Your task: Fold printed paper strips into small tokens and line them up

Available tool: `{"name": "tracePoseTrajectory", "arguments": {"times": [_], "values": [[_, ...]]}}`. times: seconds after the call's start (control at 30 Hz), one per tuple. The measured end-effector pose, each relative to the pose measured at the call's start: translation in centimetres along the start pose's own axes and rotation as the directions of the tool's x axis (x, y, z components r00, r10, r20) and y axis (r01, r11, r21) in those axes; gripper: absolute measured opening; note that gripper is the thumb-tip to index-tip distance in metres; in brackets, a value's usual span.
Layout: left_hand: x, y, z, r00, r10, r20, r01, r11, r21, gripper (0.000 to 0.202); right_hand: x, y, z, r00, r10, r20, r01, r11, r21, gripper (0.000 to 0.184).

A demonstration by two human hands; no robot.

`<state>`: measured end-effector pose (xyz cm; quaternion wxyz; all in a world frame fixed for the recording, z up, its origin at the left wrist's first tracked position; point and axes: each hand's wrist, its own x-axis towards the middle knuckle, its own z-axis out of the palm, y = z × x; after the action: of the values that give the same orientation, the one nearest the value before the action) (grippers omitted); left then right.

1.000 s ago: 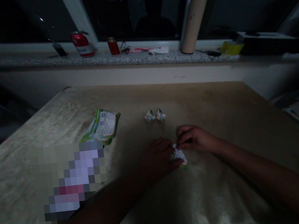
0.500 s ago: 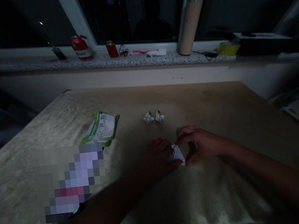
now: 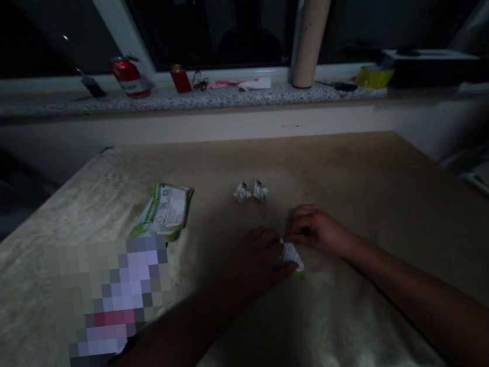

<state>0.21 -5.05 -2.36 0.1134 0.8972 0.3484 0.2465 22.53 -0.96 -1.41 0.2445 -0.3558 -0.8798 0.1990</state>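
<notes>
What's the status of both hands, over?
Left hand on printed paper. Right hand at its far corner, contact unclear. Two folded pieces beyond, apart from both hands.

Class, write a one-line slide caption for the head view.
Left hand on a small printed piece, right hand at its far end, two folded pieces beyond.

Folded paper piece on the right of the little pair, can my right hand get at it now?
Probably yes: your right hand is close by, and nothing seems to stand between it and the folded piece. It is at the small printed paper, so it would likely have to leave that.
</notes>
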Motion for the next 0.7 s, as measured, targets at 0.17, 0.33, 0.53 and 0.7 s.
{"name": "tracePoseTrajectory", "arguments": {"times": [0.17, 0.33, 0.53, 0.7], "values": [[0.3, 0.1, -0.4, 1.000, -0.015, 0.016, 0.015, 1.000, -0.004, 0.034, 0.4, 0.2, -0.6, 0.997, -0.023, 0.067, 0.022, 1.000, 0.012, 0.019], [0.3, 0.2, -0.6, 0.999, -0.032, 0.043, 0.032, 0.999, -0.003, 0.033, 0.4, 0.5, -1.1, 0.991, -0.031, 0.128, 0.025, 0.998, 0.051, 0.019], [0.3, 0.2, -0.6, 0.998, -0.035, 0.055, 0.035, 0.999, 0.001, 0.033, -0.5, -0.5, -2.1, 0.982, 0.012, 0.189, -0.010, 1.000, -0.012, 0.039], [0.3, 0.2, -0.6, 0.999, -0.026, 0.043, 0.026, 1.000, 0.003, 0.034, -1.2, -1.2, -2.3, 0.977, 0.064, 0.202, -0.063, 0.998, -0.012, 0.056]]}}
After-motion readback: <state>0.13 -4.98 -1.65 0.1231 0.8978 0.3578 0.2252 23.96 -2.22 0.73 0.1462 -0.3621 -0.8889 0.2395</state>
